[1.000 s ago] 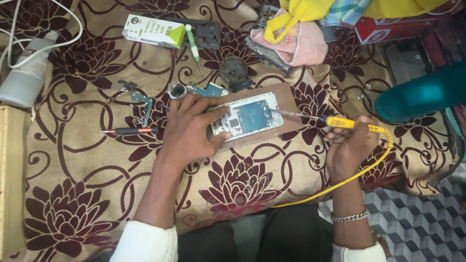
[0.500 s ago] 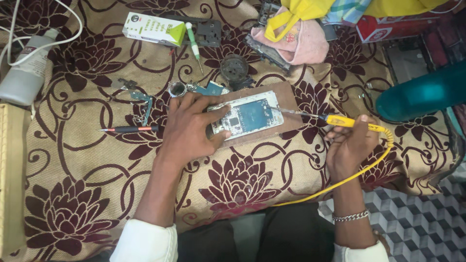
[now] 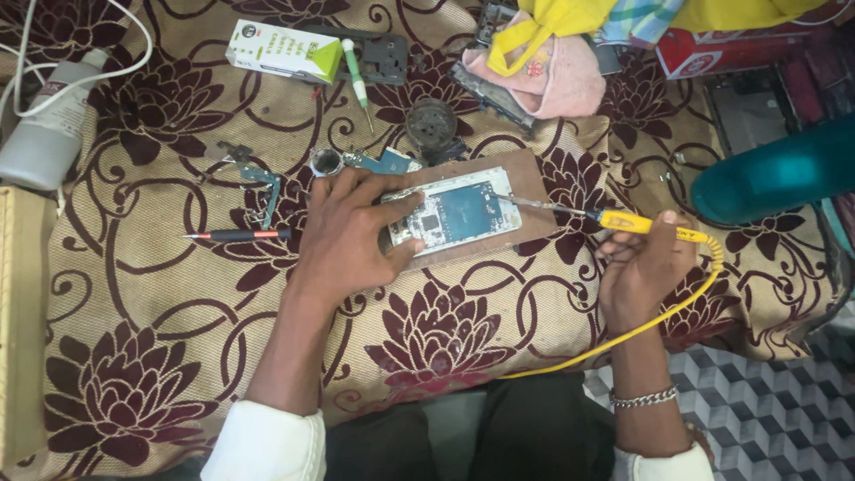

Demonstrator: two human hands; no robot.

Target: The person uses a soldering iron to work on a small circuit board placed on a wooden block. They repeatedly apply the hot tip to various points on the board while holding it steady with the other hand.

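Left hand (image 3: 352, 236) spread flat, fingers pressing the opened phone (image 3: 454, 216) onto a brown board (image 3: 525, 200) mid-cloth. Phone's long axis runs left–right, tilted slightly. Right hand (image 3: 643, 267) pinches the yellow soldering iron (image 3: 623, 221) — tip points left, touching the phone's right edge. Open cloth near side; clutter far side.

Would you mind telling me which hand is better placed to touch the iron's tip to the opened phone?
Probably the right hand: it holds the yellow soldering iron, tip at the opened phone. The left hand presses on the phone.
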